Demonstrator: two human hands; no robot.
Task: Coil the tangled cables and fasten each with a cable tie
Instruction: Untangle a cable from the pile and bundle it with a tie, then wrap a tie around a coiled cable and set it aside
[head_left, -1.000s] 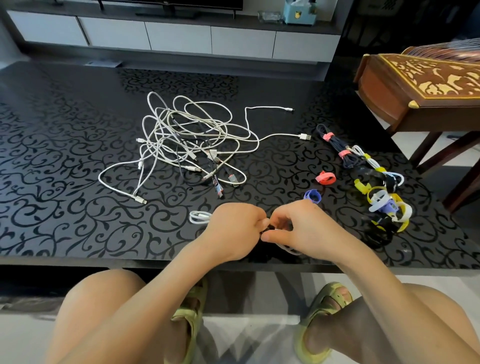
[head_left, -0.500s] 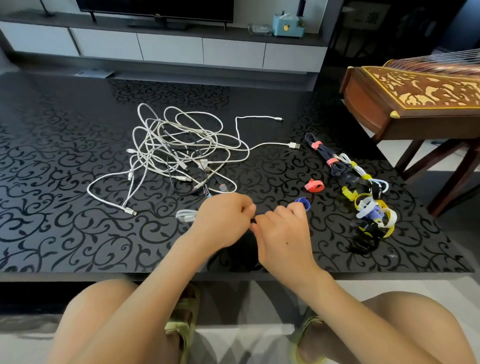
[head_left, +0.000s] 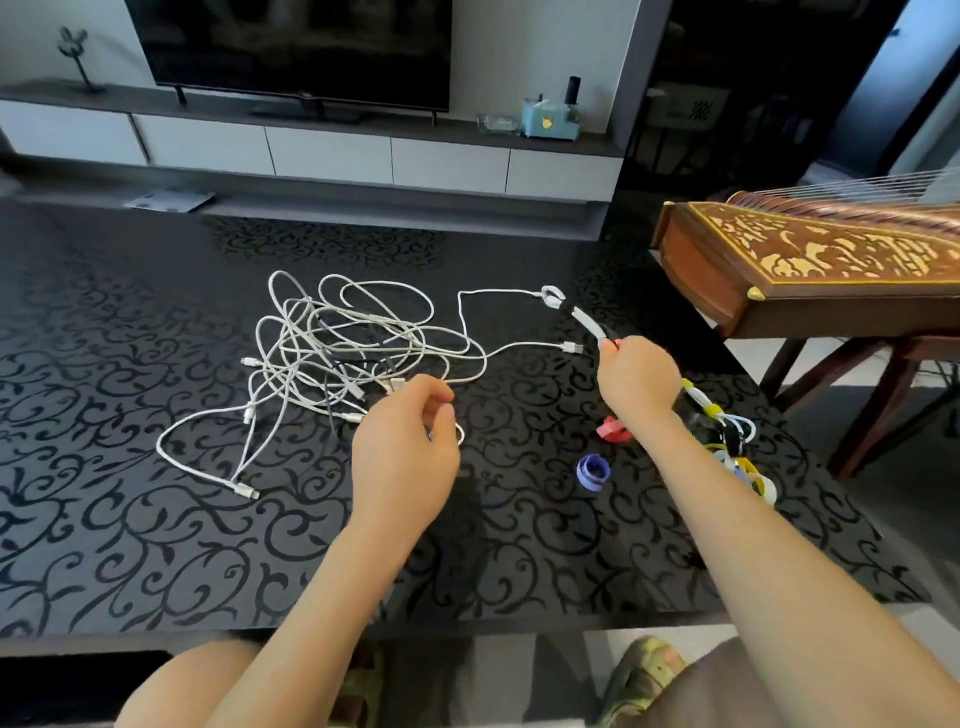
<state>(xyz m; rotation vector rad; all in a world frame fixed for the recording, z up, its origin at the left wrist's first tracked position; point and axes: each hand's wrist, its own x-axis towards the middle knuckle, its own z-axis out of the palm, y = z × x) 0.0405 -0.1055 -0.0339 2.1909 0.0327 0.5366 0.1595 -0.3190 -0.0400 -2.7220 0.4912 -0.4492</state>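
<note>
A tangle of white cables (head_left: 353, 343) lies in the middle of the black patterned table (head_left: 156, 545). My right hand (head_left: 636, 374) grips one end of a small coiled white cable (head_left: 584, 319) bound with a dark tie, holding it above the table at the right, beyond the tangle's loose plug. My left hand (head_left: 405, 452) hovers at the tangle's near edge with fingers loosely curled and nothing in them. A red tie (head_left: 613, 431) and a purple tie (head_left: 592, 472) lie rolled on the table beside my right forearm.
A heap of bundled cables and yellow and white ties (head_left: 727, 441) lies at the table's right, partly behind my right forearm. A wooden zither on a stand (head_left: 810, 260) is off the right edge. A TV console (head_left: 332, 156) runs along the back.
My hands were together at the front edge on a small white coil. They have parted: the right hand has carried the coil up and to the right, and the left hand has let go.
</note>
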